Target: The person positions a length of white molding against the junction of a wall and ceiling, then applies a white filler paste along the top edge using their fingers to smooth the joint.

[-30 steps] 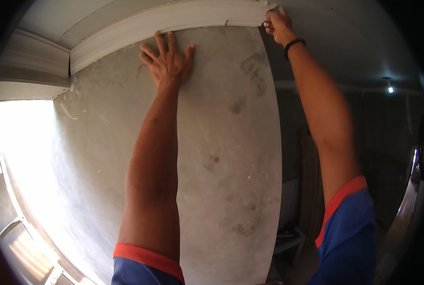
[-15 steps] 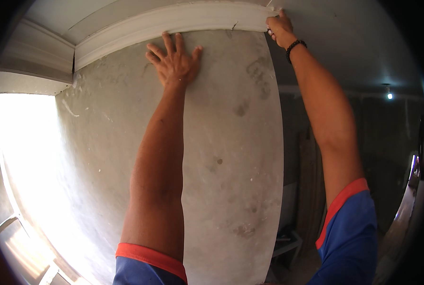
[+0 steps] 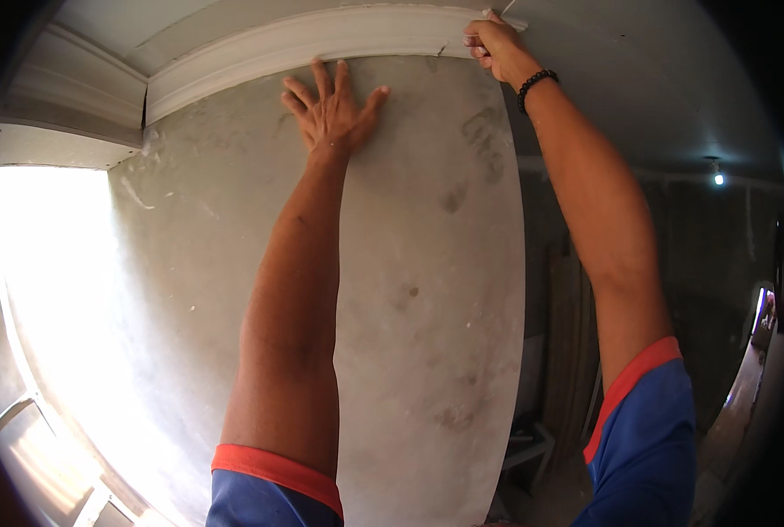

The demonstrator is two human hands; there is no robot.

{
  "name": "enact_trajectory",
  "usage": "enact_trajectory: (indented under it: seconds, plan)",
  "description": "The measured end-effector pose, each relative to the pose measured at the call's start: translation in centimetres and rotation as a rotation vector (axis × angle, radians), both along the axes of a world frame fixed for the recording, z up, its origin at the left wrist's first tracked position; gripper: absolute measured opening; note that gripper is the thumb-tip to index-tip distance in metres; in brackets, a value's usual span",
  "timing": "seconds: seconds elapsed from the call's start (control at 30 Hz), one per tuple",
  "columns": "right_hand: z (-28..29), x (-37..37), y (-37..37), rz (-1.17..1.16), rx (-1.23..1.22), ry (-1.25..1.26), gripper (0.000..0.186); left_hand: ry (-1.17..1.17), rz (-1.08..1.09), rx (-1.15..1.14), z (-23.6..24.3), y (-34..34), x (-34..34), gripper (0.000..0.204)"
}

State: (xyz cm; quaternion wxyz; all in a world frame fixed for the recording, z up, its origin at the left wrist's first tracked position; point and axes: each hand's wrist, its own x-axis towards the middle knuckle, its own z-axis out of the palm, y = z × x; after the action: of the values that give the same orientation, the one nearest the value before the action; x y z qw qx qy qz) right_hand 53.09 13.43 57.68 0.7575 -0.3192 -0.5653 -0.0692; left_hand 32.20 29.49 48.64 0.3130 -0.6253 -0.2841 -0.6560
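High up along the wall's top runs a white cornice moulding (image 3: pixel 339 33), with a small dark crack near its right end. My left hand (image 3: pixel 330 112) lies against the grey plastered wall (image 3: pixel 418 220), fingers spread, fingertips close to the cornice's lower edge. At the right end of the cornice is my right hand (image 3: pixel 499 48), its fingers curled in and pale white at the tips. Whatever those fingers may pinch is hidden or too small to make out. A dark bead bracelet (image 3: pixel 535 85) circles my right wrist.
A boxed ceiling section (image 3: pixel 67 88) meets the cornice at the left, with a dark gap at the joint. Bright light comes from an opening on the left. Beyond the wall's right edge a darker room holds a lit bulb (image 3: pixel 718 178) and upright boards (image 3: pixel 567 342).
My right hand has moved left along the end of the cornice, uncovering its right tip. My left hand stays spread on the wall; the view has shifted slightly.
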Motion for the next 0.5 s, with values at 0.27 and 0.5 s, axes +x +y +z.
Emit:
enact_trajectory:
  seconds: [0.27,0.5]
  plan:
    - [0.5,-4.1,1.1,0.090,-0.031,0.021,0.094,0.156,-0.478,-0.047,-0.3,1.1,-6.0,0.083]
    - [0.2,-8.3,2.8,0.110,-0.009,0.001,0.095,0.039,0.075,0.154,-9.1,7.8,-18.2,0.082]
